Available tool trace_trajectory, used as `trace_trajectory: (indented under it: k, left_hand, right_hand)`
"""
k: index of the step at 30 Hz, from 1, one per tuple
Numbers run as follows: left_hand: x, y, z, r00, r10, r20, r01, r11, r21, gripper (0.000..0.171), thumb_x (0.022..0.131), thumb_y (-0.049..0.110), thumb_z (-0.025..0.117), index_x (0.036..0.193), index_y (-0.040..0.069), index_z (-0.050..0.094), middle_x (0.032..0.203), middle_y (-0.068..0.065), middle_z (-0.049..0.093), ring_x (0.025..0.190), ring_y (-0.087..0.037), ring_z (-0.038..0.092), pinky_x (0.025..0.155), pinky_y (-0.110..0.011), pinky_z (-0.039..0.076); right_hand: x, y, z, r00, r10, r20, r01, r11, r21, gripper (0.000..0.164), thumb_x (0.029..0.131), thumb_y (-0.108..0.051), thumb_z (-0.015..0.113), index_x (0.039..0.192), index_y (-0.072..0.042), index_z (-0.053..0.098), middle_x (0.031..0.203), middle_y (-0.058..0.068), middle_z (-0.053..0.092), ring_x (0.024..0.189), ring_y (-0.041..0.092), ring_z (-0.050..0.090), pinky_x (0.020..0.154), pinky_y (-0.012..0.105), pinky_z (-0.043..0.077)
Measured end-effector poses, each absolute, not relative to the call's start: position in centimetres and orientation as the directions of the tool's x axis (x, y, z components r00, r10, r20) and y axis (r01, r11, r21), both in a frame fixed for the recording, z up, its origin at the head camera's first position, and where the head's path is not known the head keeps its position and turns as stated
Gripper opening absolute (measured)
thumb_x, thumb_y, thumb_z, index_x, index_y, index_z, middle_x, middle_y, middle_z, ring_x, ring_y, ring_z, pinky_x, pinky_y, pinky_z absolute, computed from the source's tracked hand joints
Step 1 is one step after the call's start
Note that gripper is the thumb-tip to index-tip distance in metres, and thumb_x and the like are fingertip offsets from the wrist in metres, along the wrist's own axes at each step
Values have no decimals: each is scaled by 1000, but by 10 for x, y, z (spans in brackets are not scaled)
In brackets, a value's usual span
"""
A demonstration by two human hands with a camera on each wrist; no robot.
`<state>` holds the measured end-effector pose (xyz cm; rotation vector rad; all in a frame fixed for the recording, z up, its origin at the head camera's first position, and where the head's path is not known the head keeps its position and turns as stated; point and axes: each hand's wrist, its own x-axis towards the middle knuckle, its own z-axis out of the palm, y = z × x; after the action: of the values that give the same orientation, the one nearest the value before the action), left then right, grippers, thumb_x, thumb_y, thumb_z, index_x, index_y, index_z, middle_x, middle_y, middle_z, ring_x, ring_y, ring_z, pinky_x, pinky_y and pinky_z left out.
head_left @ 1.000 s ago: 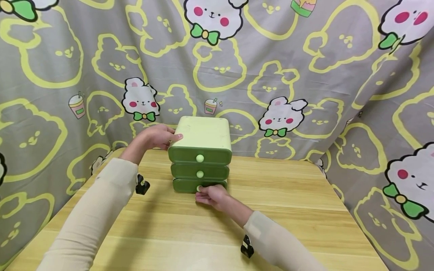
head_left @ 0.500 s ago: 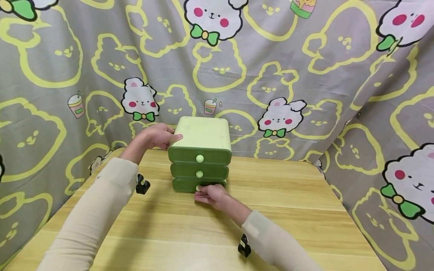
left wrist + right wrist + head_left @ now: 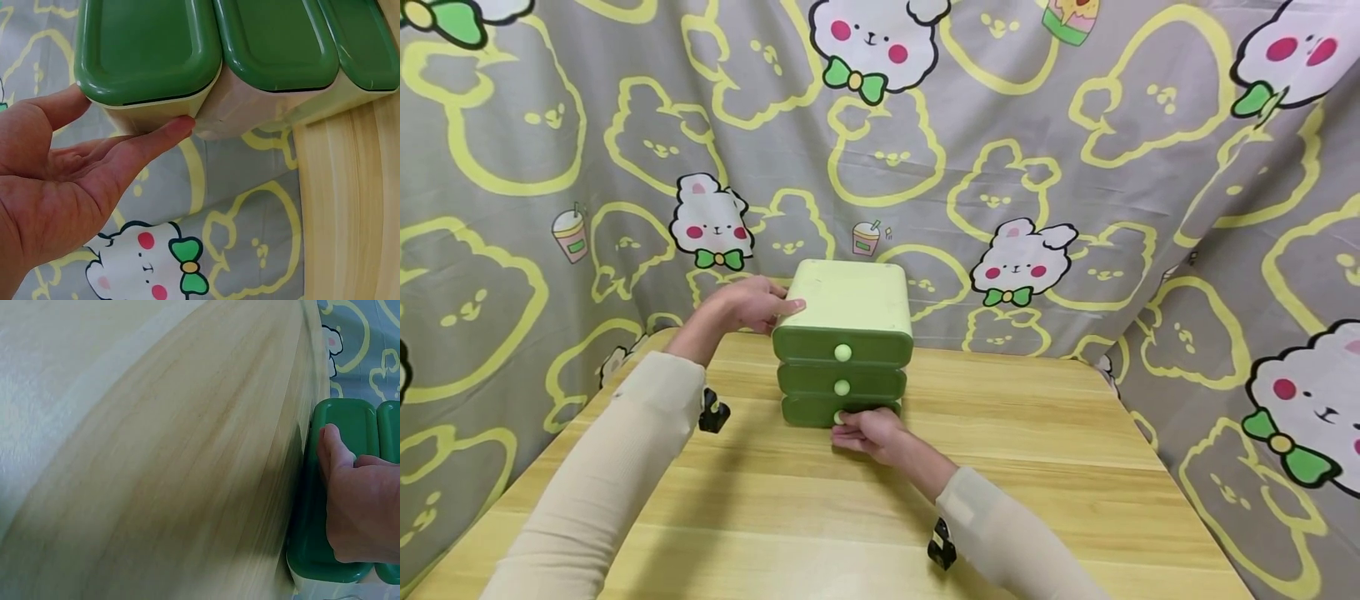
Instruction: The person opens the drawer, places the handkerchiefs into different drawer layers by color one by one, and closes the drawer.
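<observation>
A small pale-yellow drawer cabinet (image 3: 850, 296) with three dark-green drawer fronts stands upright at the back middle of the table. My left hand (image 3: 747, 302) rests against its upper left side, with one digit lying over the top edge. In the left wrist view, the hand's extended digits press the side beside the top drawer front (image 3: 150, 50). At the bottom drawer (image 3: 337, 419), my right hand (image 3: 872, 435) pinches the round pale-green knob (image 3: 839, 417), which its fingers partly hide. The top knob (image 3: 842, 352) and middle knob (image 3: 842, 387) are untouched.
The light wood table (image 3: 1030, 467) spreads in front of and beside the cabinet. Close behind it hangs a grey curtain (image 3: 910, 179) printed with cartoon animals. Black clips (image 3: 713, 411) hang at both wrists.
</observation>
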<state>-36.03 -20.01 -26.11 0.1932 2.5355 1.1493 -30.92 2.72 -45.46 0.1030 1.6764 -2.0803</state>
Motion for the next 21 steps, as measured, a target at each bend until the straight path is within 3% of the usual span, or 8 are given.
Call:
trace_trajectory:
  k: [8, 12, 15, 21]
  left_hand:
    - [-355, -207, -267, -931, 270, -246, -18, 638, 770, 71, 105, 45, 53, 156, -1, 36, 119, -11, 63, 109, -21, 60, 107, -43, 51]
    - [-349, -211, -270, -925, 295, -239, -14, 604, 797, 73, 107, 44, 47, 157, -6, 28, 141, -21, 54, 127, -32, 57, 111, -45, 48]
    - [-344, -217, -273, -925, 308, -224, -15, 559, 829, 66, 111, 38, 40, 156, -9, 27, 154, -28, 42, 139, -41, 47, 112, -47, 47]
    - [-333, -232, -282, -951, 246, -187, 4, 615, 789, 68, 112, 38, 30, 157, -11, 18, 159, -35, 26, 143, -51, 36, 112, -53, 45]
  right_hand:
    - [-309, 41, -453, -870, -363, -334, 391, -96, -915, 28, 97, 7, 57, 120, 21, 59, 120, 38, 63, 110, 42, 68, 99, 46, 56]
    - [-310, 60, -445, -858, -395, -330, 365, -15, -931, 30, 93, 7, 60, 119, 22, 59, 116, 36, 66, 97, 34, 72, 97, 46, 58]
    - [-310, 79, -434, -846, -409, -341, 342, 75, -937, 33, 93, 3, 62, 119, 22, 59, 110, 31, 69, 92, 31, 74, 94, 43, 59]
    - [-314, 123, -408, -892, -352, -282, 186, 282, -941, 31, 94, -2, 60, 114, 21, 62, 96, 25, 72, 79, 25, 74, 85, 43, 63]
